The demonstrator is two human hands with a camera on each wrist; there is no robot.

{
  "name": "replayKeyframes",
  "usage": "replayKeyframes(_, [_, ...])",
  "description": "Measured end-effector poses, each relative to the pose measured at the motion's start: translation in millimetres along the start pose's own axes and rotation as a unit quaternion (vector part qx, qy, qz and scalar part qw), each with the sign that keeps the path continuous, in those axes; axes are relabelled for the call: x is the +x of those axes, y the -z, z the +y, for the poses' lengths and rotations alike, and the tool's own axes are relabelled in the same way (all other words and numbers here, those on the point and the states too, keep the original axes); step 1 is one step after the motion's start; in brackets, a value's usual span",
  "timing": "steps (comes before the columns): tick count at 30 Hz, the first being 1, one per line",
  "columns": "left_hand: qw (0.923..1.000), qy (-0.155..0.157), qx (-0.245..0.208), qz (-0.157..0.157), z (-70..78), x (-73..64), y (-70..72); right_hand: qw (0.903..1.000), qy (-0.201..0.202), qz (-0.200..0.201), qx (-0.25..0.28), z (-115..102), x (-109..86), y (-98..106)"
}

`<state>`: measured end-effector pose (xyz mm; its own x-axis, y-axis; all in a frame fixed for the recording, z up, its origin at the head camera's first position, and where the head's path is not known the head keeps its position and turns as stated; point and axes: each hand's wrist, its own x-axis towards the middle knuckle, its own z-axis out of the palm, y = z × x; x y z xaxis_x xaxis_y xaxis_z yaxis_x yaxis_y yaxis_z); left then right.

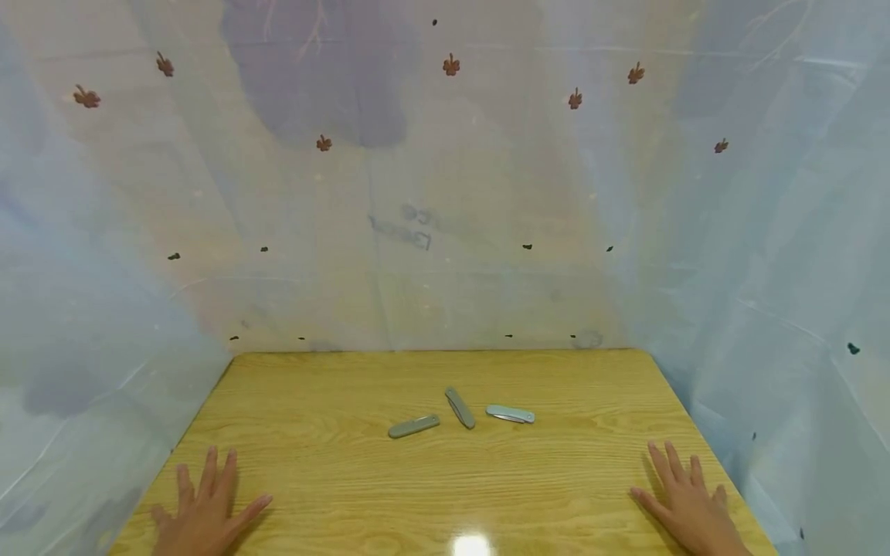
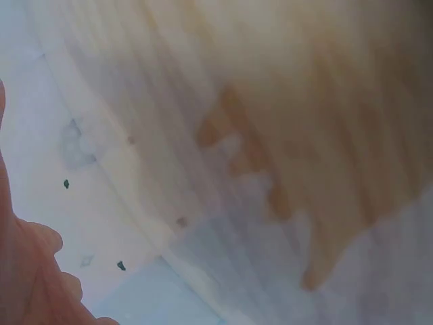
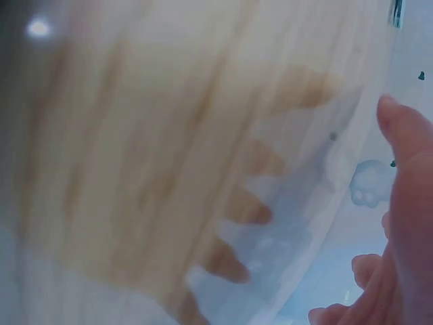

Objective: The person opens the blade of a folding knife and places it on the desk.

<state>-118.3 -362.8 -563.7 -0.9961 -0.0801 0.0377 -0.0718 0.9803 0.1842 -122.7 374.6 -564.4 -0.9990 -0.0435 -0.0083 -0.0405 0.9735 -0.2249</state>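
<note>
Three folded pocket knives lie near the middle of the wooden table (image 1: 334,479). The left one is an olive-grey pocket knife (image 1: 414,426), lying nearly sideways. Beside it a grey pocket knife (image 1: 460,408) slants away from me. On the right is a pale blue-green pocket knife (image 1: 511,414) with a strip of its blade showing. My left hand (image 1: 202,513) spreads its fingers over the table's left side, holding nothing. Over the right side, my right hand (image 1: 688,502) has its fingers spread too and holds nothing. Both wrist views show fingers above the glossy tabletop with hand-shaped reflections.
A pale plastic sheet (image 1: 473,193) hangs behind the table, with small leaf-shaped marks and dark specks on it. Similar sheeting (image 1: 786,309) runs down the right side, and more (image 1: 83,347) down the left. A bright light reflection shows at the table's front.
</note>
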Motion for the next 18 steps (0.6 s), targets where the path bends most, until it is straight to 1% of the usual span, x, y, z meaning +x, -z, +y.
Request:
replayKeyframes(4, [0.9996,-0.025,-0.013,0.008,7.0,2.1,2.0,0.9999,0.008,0.004,-0.009,-5,-0.5,0])
replayKeyframes(8, [0.9984,-0.05,-0.019,0.014,14.7,7.5,1.9,0.9991,0.037,0.021,-0.008,-12,1.0,3])
replayKeyframes(12, [0.9967,-0.073,-0.029,0.019,23.1,14.6,0.6,0.9971,0.066,0.037,0.011,-21,4.2,8])
replayKeyframes(15, [0.9943,-0.099,-0.03,0.028,32.3,20.7,2.2,0.9961,0.074,0.039,0.027,-30,7.2,13])
replayKeyframes(18, [0.9899,-0.133,-0.031,0.038,45.4,27.2,6.4,0.9953,0.08,0.042,0.035,-40,11.7,18])
